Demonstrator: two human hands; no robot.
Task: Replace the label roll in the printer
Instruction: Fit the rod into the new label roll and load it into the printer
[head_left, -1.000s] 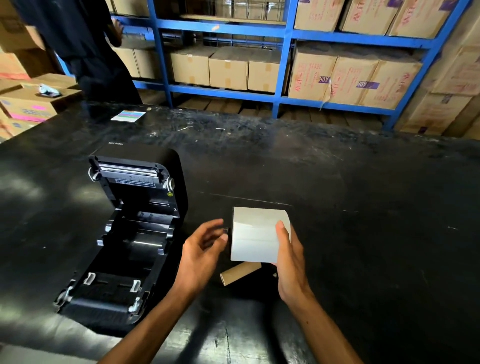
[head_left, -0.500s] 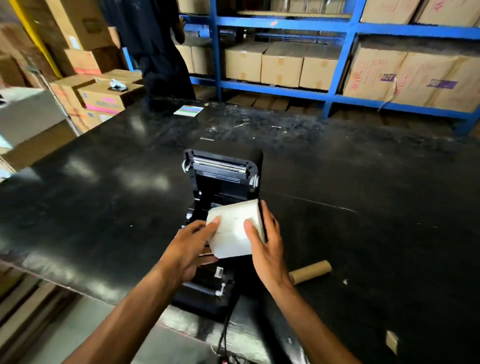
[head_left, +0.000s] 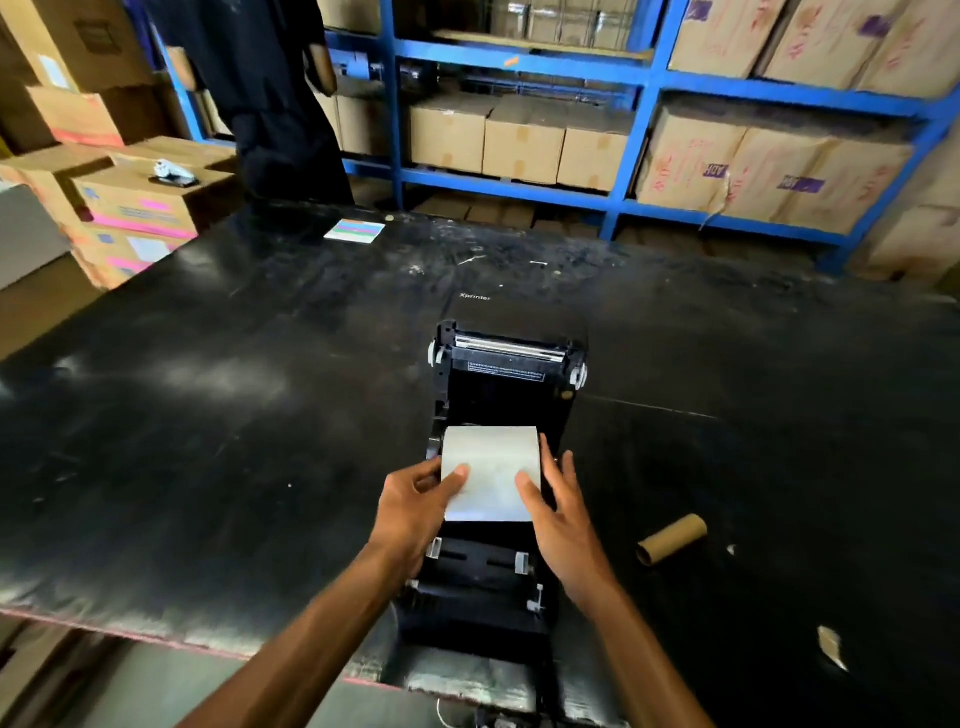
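A black label printer (head_left: 506, 374) stands on the black table near the front edge, its lid swung up and back. A white label roll (head_left: 491, 470) sits low in the printer's open bay. My left hand (head_left: 415, 506) grips the roll's left end, thumb on top. My right hand (head_left: 563, 512) grips its right end the same way. An empty brown cardboard core (head_left: 672, 539) lies on the table to the right of the printer.
The black table (head_left: 208, 415) stretches far left and right. A coloured card (head_left: 355, 230) lies at its far edge, and a paper scrap (head_left: 831, 647) at the near right. A person in dark clothes (head_left: 270, 93) stands behind, beside stacked cartons (head_left: 130, 208) and blue shelving (head_left: 644, 78).
Both hands carried the white roll from the table beside the cardboard core over to the printer and lowered it into the open bay. The core stayed on the table.
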